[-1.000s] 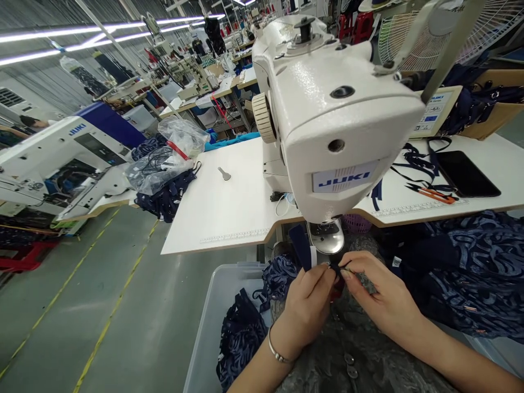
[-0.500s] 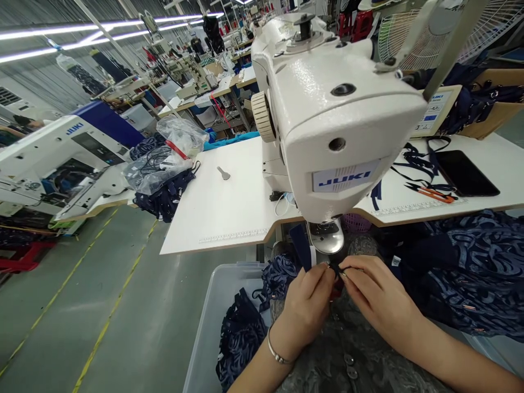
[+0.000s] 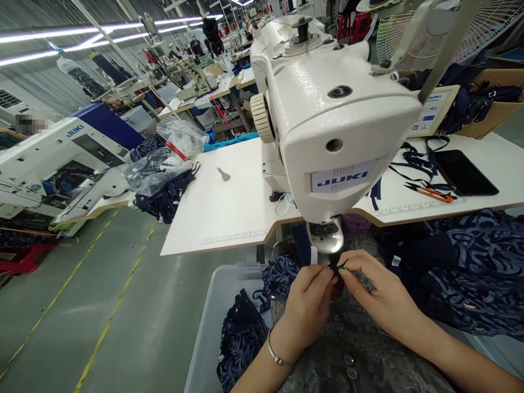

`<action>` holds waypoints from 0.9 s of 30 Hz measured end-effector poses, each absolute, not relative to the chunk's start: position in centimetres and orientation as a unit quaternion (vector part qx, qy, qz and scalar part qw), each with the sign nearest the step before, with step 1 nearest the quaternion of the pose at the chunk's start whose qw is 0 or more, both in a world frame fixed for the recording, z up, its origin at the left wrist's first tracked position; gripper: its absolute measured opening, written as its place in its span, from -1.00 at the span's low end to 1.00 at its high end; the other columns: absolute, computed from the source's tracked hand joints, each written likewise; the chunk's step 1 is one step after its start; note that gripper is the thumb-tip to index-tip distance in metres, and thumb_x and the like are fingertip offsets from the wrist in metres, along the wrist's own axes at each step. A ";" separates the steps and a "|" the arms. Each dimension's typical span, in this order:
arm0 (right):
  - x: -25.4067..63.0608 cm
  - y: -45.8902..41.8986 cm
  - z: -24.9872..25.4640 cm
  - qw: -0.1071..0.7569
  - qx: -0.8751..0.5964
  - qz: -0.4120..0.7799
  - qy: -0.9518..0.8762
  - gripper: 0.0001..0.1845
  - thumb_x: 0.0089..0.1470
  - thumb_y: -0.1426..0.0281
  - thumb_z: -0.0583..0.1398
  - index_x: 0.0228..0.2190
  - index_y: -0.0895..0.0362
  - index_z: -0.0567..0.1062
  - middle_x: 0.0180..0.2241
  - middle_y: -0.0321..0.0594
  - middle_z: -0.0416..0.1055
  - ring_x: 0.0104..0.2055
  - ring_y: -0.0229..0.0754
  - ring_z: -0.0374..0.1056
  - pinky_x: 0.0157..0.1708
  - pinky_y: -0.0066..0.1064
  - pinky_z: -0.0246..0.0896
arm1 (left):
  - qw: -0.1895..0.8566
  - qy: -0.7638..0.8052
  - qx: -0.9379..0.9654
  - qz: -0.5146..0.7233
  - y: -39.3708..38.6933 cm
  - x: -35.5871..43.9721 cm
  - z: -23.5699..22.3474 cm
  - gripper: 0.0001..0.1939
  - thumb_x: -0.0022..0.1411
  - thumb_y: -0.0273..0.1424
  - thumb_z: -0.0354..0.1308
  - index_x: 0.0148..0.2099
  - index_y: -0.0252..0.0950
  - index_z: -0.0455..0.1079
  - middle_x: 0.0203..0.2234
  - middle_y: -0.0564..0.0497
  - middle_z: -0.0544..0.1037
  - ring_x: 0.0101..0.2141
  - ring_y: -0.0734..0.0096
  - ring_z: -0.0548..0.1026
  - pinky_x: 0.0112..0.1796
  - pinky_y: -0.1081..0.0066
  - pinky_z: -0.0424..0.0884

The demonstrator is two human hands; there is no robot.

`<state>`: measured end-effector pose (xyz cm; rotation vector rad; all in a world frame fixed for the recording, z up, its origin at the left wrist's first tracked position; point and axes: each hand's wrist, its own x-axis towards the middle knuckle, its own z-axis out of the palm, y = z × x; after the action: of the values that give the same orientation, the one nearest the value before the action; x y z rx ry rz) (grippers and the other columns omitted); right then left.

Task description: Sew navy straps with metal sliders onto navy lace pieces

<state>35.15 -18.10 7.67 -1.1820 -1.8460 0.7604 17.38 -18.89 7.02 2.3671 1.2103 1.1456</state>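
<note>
A: Hands?

B: Both busy. Left hand (image 3: 309,297) is pinching a dark strap (image 3: 336,269), fingers curling in. Right hand (image 3: 374,289) is gripping it too, thumb against forefinger.

A: Strap's where?

B: It's spanning the fingertips, near the machine (image 3: 347,120), just below its metal end in my view. Fingers are covering most of it; can't tell its shape. A navy band (image 3: 301,243) is standing up behind the left hand.

A: Table?

B: White table (image 3: 229,210), ruler markings running along its front edge. Left part is carrying one grey tool (image 3: 223,174). Right part is holding a phone (image 3: 466,172), with orange snips (image 3: 434,194) lying just beside it and loose navy straps (image 3: 415,159) tangling near both.

A: Below?

B: Clear bin (image 3: 203,322) is sitting left of the person, patterned navy garments (image 3: 241,341) slumping inside. More patterned cloth (image 3: 475,267) is heaping on the right.

A: Room?

B: Yellow lines (image 3: 123,300) are running along the grey-green floor (image 3: 159,305). A second machine (image 3: 61,158) is standing left, with a plastic bag (image 3: 180,136) lying near it. Fan (image 3: 421,38) is standing back right, a box (image 3: 505,117) is holding dark cloth, and tube lights (image 3: 110,27) are glowing overhead.
</note>
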 end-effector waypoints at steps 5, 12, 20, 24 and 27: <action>35.3 -17.9 7.5 0.393 -0.472 0.310 -0.726 -0.87 0.27 0.42 0.06 -0.36 0.04 0.29 -0.22 -0.23 0.38 -0.23 -0.24 0.39 -0.38 -0.48 0.32 | 0.281 0.465 0.714 0.443 -18.6 18.0 7.6 -0.91 0.33 -0.47 0.08 -0.20 -0.28 0.42 -0.37 -0.01 0.43 -0.34 0.45 0.45 -0.33 0.47 0.44; 36.2 -17.9 7.6 0.436 -0.456 0.247 -0.736 -0.89 0.25 0.43 0.11 -0.21 0.01 0.43 -0.23 -0.24 0.43 -0.19 -0.21 0.40 -0.18 -0.40 0.33 | 0.487 0.484 0.554 0.471 -18.5 17.6 7.5 -0.81 0.33 -0.28 0.11 -0.26 -0.30 0.42 -0.36 0.04 0.36 -0.55 0.60 0.38 -0.54 0.52 0.37; 35.8 -17.7 7.8 0.362 -0.424 0.563 -0.611 -0.75 0.28 0.20 0.06 -0.26 0.07 0.44 -0.26 -0.20 0.41 -0.29 -0.21 0.36 -0.32 -0.40 0.36 | 0.302 0.474 0.636 0.529 -18.3 17.1 6.6 -0.92 0.28 -0.35 0.18 -0.23 -0.20 0.49 -0.07 -0.09 0.37 -0.15 0.34 0.44 -0.21 0.33 0.47; 34.9 -17.2 7.5 0.355 -0.394 0.664 -0.527 -0.70 0.27 0.14 0.08 -0.33 0.08 0.42 -0.37 -0.30 0.31 -0.38 -0.28 0.26 -0.33 -0.44 0.30 | 0.172 0.509 0.675 0.505 -18.4 16.6 7.1 -0.90 0.26 -0.42 0.20 -0.18 -0.17 0.51 -0.24 -0.04 0.30 -0.25 0.39 0.38 -0.31 0.41 0.43; 34.0 -16.9 6.8 0.401 -0.377 0.684 -0.479 -0.67 0.24 0.09 0.09 -0.35 0.08 0.38 -0.44 -0.35 0.20 -0.43 -0.30 0.15 -0.41 -0.49 0.22 | 0.217 0.502 0.689 0.477 -18.5 16.5 7.3 -0.86 0.29 -0.46 0.14 -0.12 -0.19 0.46 -0.34 0.01 0.29 -0.34 0.45 0.37 -0.41 0.48 0.39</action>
<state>34.03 -16.92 6.84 -0.9525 -1.2121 1.7291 16.52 -18.47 7.28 1.9075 1.3898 1.3206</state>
